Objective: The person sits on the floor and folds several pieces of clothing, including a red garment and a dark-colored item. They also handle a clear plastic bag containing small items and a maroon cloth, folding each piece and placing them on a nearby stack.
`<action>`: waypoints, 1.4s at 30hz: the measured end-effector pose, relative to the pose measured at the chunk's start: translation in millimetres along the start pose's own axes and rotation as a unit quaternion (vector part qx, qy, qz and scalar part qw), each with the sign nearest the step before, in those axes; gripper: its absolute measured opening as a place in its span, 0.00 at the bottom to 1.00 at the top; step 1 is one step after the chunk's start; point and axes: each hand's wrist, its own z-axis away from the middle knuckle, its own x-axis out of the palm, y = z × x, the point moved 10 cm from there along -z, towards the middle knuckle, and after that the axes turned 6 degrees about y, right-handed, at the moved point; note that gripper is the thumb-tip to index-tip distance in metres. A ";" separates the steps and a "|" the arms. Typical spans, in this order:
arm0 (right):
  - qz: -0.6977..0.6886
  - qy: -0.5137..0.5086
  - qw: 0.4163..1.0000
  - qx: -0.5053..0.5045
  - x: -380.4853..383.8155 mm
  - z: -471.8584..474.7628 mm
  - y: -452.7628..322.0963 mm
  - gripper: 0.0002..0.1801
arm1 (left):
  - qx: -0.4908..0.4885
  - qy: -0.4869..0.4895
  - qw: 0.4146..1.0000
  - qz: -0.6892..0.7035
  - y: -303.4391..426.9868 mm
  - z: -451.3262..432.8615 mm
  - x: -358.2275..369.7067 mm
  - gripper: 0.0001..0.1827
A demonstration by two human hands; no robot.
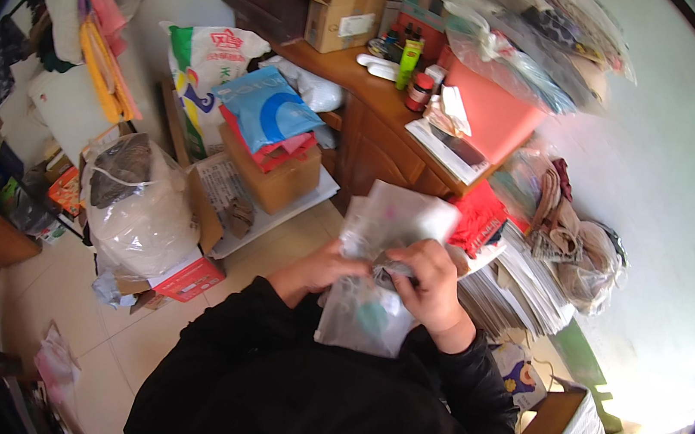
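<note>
Close before my chest, both hands hold a bundle of translucent frosted plastic bags [400, 214], gathered at its middle. My left hand [325, 266] grips the bunched waist from the left side, its thumb laid across the plastic. From the right, my right hand [434, 283] pinches a grey twisted part [391, 273] of the bundle between thumb and fingers. The bundle fans out above and below my hands, and a faint green patch shows through its lower half. Whether the grey part is a tie or bunched plastic, I cannot tell.
Beyond my hands stands a wooden cabinet [367, 138] bearing a coral-pink bin [487, 114], a red-lidded jar [419, 92] and an open carton [346, 18]. A blue mailer bag [269, 110] lies on a cardboard box [280, 183]. Stacked papers [518, 287] are at right; a stuffed clear bag [140, 211] is at left.
</note>
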 end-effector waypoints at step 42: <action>-0.067 -0.134 0.845 0.513 86.1 209.7 238.7 0.11 | 0.174 0.495 0.828 -0.198 170.5 -136.8 -489.4 0.35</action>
